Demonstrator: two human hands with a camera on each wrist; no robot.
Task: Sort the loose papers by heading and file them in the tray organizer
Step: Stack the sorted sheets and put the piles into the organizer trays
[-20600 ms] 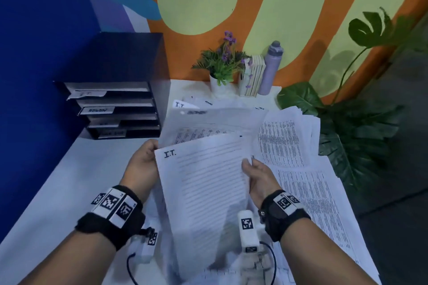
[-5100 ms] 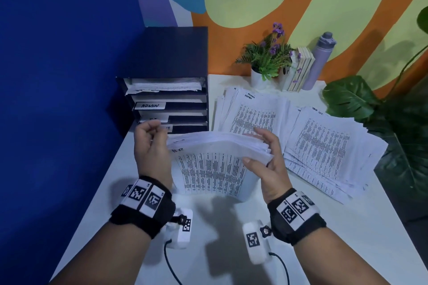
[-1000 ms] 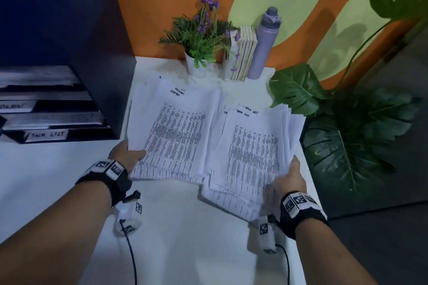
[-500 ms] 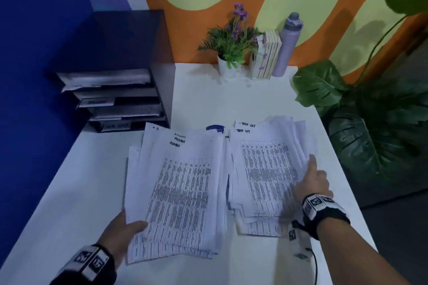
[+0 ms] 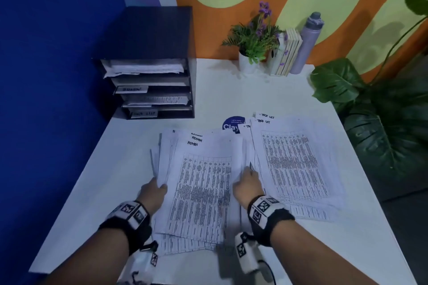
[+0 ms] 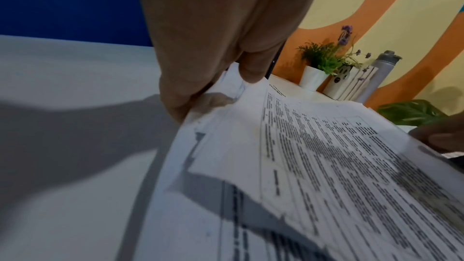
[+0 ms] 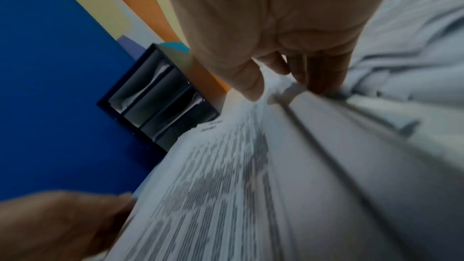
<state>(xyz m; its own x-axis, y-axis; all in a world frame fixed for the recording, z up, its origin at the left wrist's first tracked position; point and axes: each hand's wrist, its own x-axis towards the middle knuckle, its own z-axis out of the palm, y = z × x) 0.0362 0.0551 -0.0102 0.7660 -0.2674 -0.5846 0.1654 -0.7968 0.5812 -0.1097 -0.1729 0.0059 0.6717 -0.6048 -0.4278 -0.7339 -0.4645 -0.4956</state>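
Right hand (image 5: 247,186) moved from the TASK LIST pile (image 5: 293,159); both hands now grip the ADMIN stack (image 5: 201,190).

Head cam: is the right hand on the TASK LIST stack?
No. The right hand grips the right edge of the ADMIN stack, while the TASK LIST stack lies untouched beside it.

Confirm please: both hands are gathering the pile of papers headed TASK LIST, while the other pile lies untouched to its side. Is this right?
Not quite. The head view shows the left hand and the right hand at the edges of the ADMIN pile. The pile that lies untouched to its side is the TASK LIST pile.
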